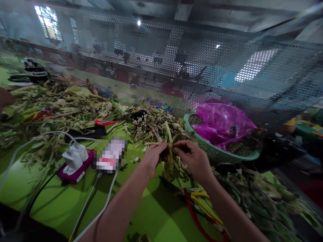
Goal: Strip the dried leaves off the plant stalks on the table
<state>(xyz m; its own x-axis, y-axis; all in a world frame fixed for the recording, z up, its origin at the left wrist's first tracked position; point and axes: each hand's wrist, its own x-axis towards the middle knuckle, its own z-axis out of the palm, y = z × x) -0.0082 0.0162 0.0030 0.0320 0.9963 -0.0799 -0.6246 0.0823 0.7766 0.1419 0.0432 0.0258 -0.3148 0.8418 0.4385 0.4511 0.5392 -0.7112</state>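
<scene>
In the middle of the head view, my left hand (153,157) has its fingers closed on a pale yellow-green plant stalk (169,167) with leafy strips at both ends. From the right, my right hand (193,158) pinches at the same stalk, thumb and forefinger nearly together. The stalk stands roughly upright between the two hands, and fingers hide its middle. Behind it is a heap of dry plant scraps (156,125). Beneath my right forearm lie a tool's red handle (193,219) and a yellow handle (207,208); the forearm covers part of them.
A green basket (229,158) holding a purple plastic bag (225,123) stands at right. At left are a phone (111,156), a purple power strip (77,171) with white chargers and cables, and red-handled scissors (108,122). Another person's hand (2,97) reaches in. Mesh (153,63) rises behind.
</scene>
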